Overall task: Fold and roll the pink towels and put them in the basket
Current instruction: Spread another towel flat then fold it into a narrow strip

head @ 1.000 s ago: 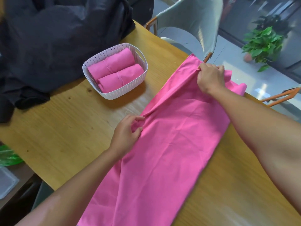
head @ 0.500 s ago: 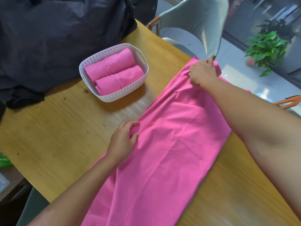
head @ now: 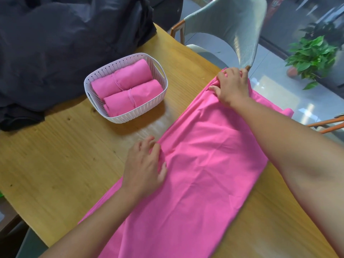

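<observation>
— How many pink towels do you count?
— Three. One pink towel (head: 195, 174) lies spread in a long folded strip across the worktop (head: 55, 164), running from the near edge to the far right edge, where its end hangs over. The other two are rolled towels (head: 122, 79), side by side inside the white basket (head: 162, 90), each with a band around its middle.
— And the basket?
— One basket, standing toward the far left part of the worktop, apart from the spread towel.
— What are the two hands doing?
— The left hand (head: 145, 166) rests flat, fingers loose, on the strip's left edge near its middle. The right hand (head: 232, 86) is clenched on the towel's far end, bunching the cloth at the worktop's far edge.
— Anything else?
— One dark cloth heap (head: 65, 43) on the far left corner, one grey chair (head: 232, 25) beyond, one potted plant (head: 312, 56) on the floor.
</observation>
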The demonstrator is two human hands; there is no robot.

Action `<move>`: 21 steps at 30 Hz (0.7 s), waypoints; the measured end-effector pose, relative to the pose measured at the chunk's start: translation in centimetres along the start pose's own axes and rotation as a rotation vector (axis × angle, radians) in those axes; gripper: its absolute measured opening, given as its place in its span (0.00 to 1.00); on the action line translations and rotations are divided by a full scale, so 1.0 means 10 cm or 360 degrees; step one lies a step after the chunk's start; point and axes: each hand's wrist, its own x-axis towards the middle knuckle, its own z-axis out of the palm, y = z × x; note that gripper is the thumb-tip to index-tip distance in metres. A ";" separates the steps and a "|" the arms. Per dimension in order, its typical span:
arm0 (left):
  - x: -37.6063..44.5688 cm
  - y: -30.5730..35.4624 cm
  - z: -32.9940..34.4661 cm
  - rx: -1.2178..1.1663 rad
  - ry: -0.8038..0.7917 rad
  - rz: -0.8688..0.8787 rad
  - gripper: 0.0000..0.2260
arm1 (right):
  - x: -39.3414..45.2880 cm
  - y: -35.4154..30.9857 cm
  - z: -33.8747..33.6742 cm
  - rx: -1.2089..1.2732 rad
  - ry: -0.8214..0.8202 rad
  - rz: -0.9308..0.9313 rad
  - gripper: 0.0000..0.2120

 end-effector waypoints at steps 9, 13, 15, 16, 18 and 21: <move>0.82 0.55 0.44 -0.0203 -0.0090 0.0371 0.27 | 0.08 0.69 0.02 0.1103 -0.0202 0.0673 0.24; 0.85 0.55 0.57 -0.0087 -0.0072 0.0394 0.31 | 0.17 0.75 0.08 0.1357 -0.0292 0.0681 0.24; 0.86 0.54 0.59 -0.0148 -0.0071 0.0387 0.31 | 0.21 0.77 0.13 0.1401 -0.0276 0.0690 0.20; 0.87 0.53 0.59 -0.0197 -0.0082 0.0376 0.32 | 0.22 0.78 0.15 0.1435 -0.0274 0.0689 0.19; 0.90 0.50 0.58 -0.0335 -0.0106 0.0367 0.33 | 0.24 0.80 0.15 0.1564 -0.0305 0.0658 0.17; 0.94 0.45 0.54 -0.0490 -0.0134 0.0400 0.34 | 0.27 0.80 0.08 0.1833 -0.0443 0.0570 0.12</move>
